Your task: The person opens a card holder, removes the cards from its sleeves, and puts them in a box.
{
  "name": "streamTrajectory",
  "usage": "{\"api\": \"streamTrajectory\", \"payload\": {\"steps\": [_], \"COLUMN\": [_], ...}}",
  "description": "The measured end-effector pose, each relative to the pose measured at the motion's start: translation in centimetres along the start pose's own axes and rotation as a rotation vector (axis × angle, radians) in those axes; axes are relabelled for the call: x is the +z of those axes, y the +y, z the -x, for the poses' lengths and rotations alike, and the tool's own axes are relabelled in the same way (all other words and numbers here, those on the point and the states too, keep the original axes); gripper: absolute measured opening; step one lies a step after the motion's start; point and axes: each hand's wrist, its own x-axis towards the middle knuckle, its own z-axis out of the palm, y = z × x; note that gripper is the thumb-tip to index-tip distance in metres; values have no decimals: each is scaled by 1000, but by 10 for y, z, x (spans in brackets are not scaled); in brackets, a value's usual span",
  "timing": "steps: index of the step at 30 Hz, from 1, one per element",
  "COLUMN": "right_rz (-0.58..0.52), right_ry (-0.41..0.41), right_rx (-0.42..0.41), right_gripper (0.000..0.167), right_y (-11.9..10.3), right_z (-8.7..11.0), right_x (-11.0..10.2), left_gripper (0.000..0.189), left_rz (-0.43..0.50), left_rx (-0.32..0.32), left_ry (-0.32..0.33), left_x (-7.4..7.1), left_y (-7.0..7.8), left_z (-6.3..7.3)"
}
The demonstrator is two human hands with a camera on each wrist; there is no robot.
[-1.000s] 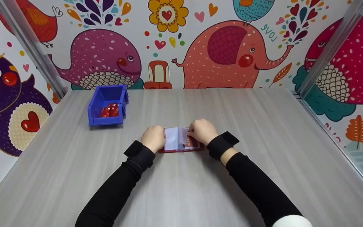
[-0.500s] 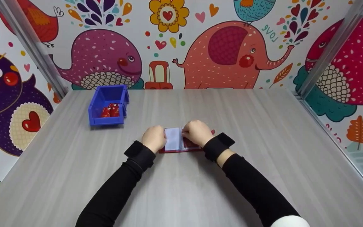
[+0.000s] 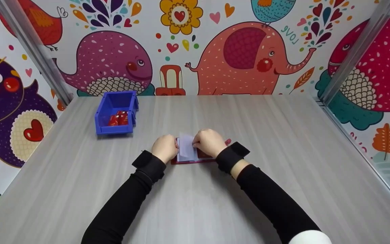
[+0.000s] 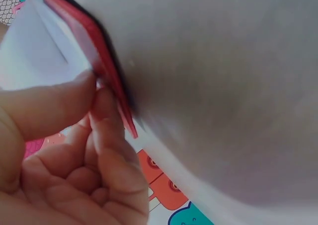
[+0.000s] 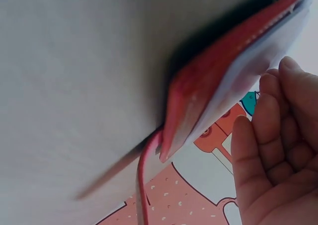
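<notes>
A red card holder (image 3: 200, 161) lies spread like a book on the table, with clear plastic sleeves inside. My left hand (image 3: 165, 149) pinches its left edge; the left wrist view shows thumb and forefinger (image 4: 107, 103) on the red cover (image 4: 92, 34). Over the left half, a translucent sleeve page (image 3: 187, 147) stands partly lifted. My right hand (image 3: 210, 143) pinches that page's right side with thumb and fingertips. The right hand hides much of the holder's right half, where something dark red shows. A thin strap (image 5: 142, 175) sticks out from the cover in the right wrist view.
A blue bin (image 3: 115, 130) stands at the back left of the grey table (image 3: 188, 210), holding a few small red packets or cards (image 3: 118, 118). Walls with cartoon animals (image 3: 239, 64) rise behind and at both sides, with metal posts at the corners.
My right hand has moved left with a sleeve page, from the holder's right half to its middle. The page now lifts over the left half. My left hand keeps its place.
</notes>
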Motion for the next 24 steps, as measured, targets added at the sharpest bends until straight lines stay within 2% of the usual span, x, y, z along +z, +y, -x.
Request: {"api": "streamTrajectory", "payload": {"steps": [7, 20, 24], "right_rz": [58, 85, 102], "right_ry": [-9, -21, -26], "right_rx": [-22, 8, 19], "right_gripper": [4, 9, 9], "right_y": [-5, -11, -12], "right_z": [-1, -3, -2], "right_x": [1, 4, 5], "left_gripper": [34, 37, 27], "left_rz": [-14, -8, 33], "left_rx": [-1, -6, 4], "left_ry": [-5, -25, -33], "left_x": [0, -2, -2], "left_y": [0, -1, -4], "left_z": [0, 0, 1]}}
